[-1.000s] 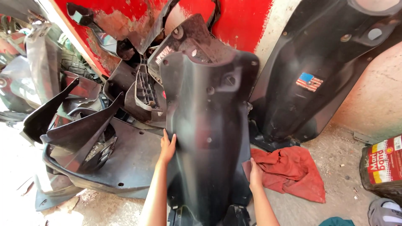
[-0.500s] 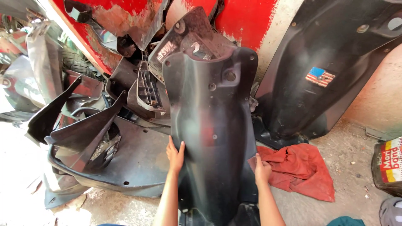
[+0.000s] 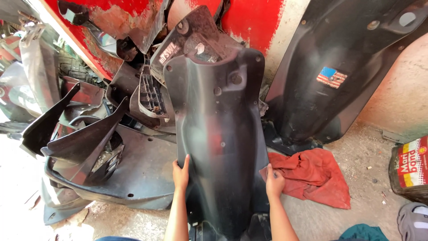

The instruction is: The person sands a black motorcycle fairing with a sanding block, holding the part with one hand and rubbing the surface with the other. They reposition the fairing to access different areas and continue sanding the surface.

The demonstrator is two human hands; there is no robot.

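A long black plastic scooter body panel (image 3: 218, 129) stands upright in front of me, its top leaning against a stack of other panels. My left hand (image 3: 181, 173) grips its left edge low down. My right hand (image 3: 274, 182) grips its right edge at about the same height. Both forearms reach up from the bottom of the view. The panel's lower end (image 3: 223, 223) sits between my arms.
A heap of black scooter panels (image 3: 102, 147) lies at left on the concrete floor. A large black panel with a flag sticker (image 3: 332, 76) leans on the wall at right. A red rag (image 3: 312, 176) lies beside it. A red tin (image 3: 410, 167) stands at far right. A peeling red wall (image 3: 249, 18) stands behind.
The upright panel has shifted slightly right and closer in view, with both hands staying on its lower edges. The view has moved a little to the left.
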